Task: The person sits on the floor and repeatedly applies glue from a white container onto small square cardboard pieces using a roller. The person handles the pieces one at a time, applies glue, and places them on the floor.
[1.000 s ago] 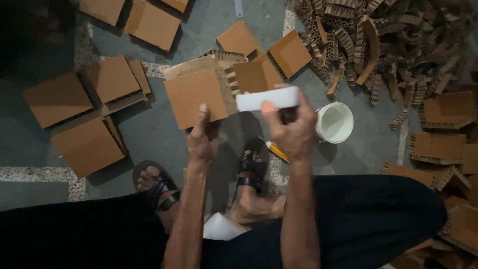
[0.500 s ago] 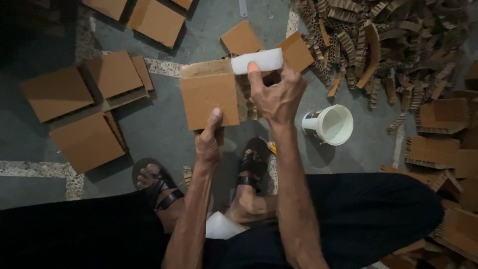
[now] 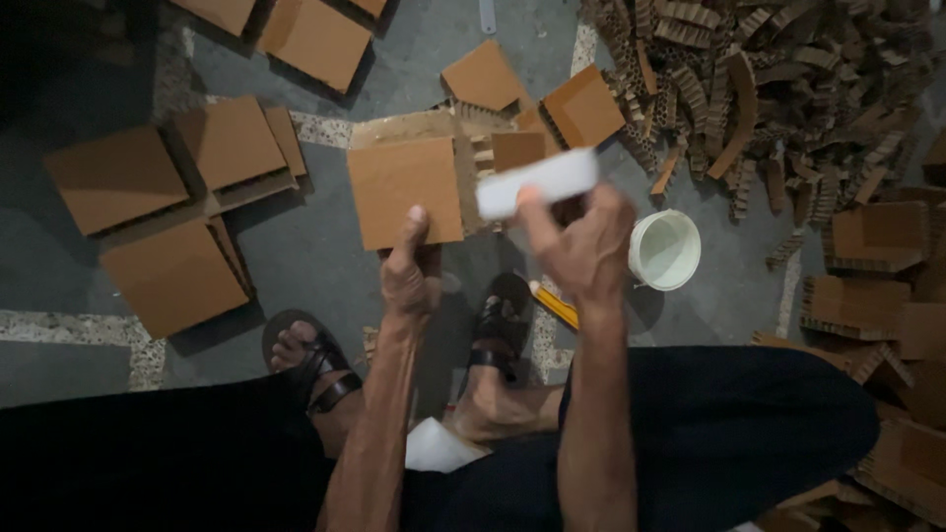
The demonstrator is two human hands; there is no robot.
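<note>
The left hand [image 3: 409, 271] pinches the lower edge of a square cardboard panel [image 3: 404, 192], held above the floor [image 3: 296, 266]. The right hand [image 3: 581, 246] closes its grip on a white block [image 3: 537, 182] — just beside the panel's right edge. The panel looks light and stiff but crushable — best held by its edges.

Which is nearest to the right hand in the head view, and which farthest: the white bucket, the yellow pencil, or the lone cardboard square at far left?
From the right hand:
1. White bucket, just to its right.
2. Yellow pencil, on the floor below it; nearly as close.
3. Cardboard square, far left.
</note>
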